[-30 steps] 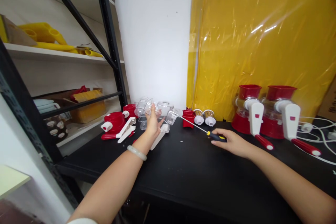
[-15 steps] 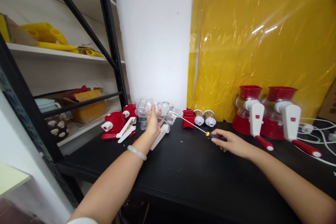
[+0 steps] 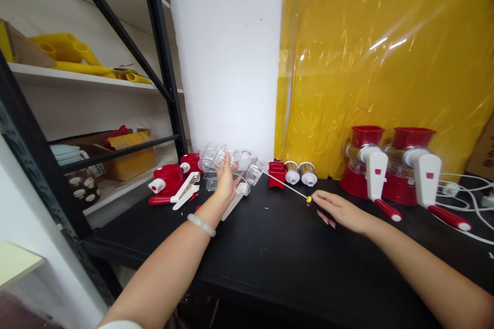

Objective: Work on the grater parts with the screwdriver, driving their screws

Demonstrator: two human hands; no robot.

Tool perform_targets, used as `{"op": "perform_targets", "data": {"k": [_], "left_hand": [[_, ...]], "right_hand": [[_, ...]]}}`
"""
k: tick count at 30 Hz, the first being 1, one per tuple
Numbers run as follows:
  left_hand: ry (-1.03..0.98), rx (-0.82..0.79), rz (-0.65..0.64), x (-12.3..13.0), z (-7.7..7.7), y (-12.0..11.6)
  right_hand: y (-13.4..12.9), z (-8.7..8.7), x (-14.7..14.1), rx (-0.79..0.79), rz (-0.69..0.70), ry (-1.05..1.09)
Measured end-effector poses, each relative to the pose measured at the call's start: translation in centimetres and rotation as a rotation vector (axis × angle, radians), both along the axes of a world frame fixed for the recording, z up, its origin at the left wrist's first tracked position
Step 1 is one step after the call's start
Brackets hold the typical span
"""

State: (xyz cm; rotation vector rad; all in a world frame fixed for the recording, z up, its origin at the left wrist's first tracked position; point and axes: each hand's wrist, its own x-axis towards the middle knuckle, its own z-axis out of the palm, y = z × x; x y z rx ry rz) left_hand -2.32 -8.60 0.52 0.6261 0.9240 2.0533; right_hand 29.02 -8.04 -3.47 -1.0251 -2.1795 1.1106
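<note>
My left hand (image 3: 227, 181) is closed around a clear plastic grater housing (image 3: 252, 174), which lies tilted above the table. A long-shafted screwdriver (image 3: 287, 186) is in my right hand (image 3: 332, 207); its dark handle is mostly covered by my fingers. The shaft points left, and its tip is at the housing's right end. Beneath my left hand a white crank arm (image 3: 236, 200) rests on the table. Left of that hand are more clear housings (image 3: 208, 157), red bases (image 3: 170, 179) and a white crank with a red handle (image 3: 164, 199).
Two assembled red-and-white rotary graters (image 3: 365, 164) stand at the right, with white cables (image 3: 469, 193) behind. Two metal grater drums (image 3: 307, 173) and a red hopper (image 3: 277, 175) sit at the back of the black table (image 3: 293, 262). A black-framed shelf (image 3: 162, 36) rises at the left.
My right hand has shifted slightly along the screwdriver and its grip has turned, covering more of the handle. The clear housing has tilted a little in my left hand.
</note>
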Motion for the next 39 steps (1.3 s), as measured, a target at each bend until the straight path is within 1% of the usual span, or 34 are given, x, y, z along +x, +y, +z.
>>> {"op": "perform_targets", "data": {"k": [2, 5, 12, 16, 18, 20, 22, 24, 28, 30, 32, 35, 39], "left_hand": [[-0.01, -0.005, 0.013, 0.0, 0.0, 0.0], [-0.019, -0.007, 0.031, -0.1, 0.2, -0.1], [-0.015, -0.011, 0.018, 0.0, 0.3, -0.2], [0.005, -0.017, -0.002, 0.0, 0.1, -0.1], [0.005, -0.024, -0.001, 0.0, 0.0, -0.1], [0.001, -0.02, 0.01, 0.0, 0.0, -0.1], [-0.002, -0.022, 0.012, -0.1, 0.1, -0.1], [-0.001, -0.034, 0.004, -0.1, 0.2, -0.1], [-0.002, -0.028, 0.007, -0.2, 0.2, -0.1], [-0.005, -0.02, 0.005, -0.1, 0.2, -0.1], [-0.006, -0.025, -0.003, -0.1, 0.2, -0.1], [0.003, -0.037, -0.005, 0.1, 0.1, -0.1], [0.016, -0.034, -0.005, 0.1, -0.1, -0.1]], "right_hand": [[-0.1, 0.3, 0.0, -0.004, 0.022, 0.036], [-0.2, 0.5, -0.1, 0.014, 0.046, 0.031], [-0.6, 0.2, -0.1, 0.091, -0.01, -0.058], [-0.5, 0.1, -0.2, 0.038, -0.012, -0.079], [-0.3, 0.0, -0.2, 0.0, -0.003, -0.053], [-0.2, -0.1, -0.1, 0.0, 0.017, -0.024], [-0.1, 0.0, -0.1, 0.076, 0.033, -0.03], [0.0, 0.1, -0.1, 0.2, 0.021, -0.062], [0.3, 0.0, 0.0, 0.428, -0.067, -0.086], [0.6, -0.1, 0.1, 0.503, -0.1, -0.067], [0.7, -0.2, 0.2, 0.538, -0.115, -0.057], [0.6, -0.2, 0.3, 0.507, -0.101, -0.068], [0.2, -0.2, 0.3, 0.296, -0.06, -0.034]]}}
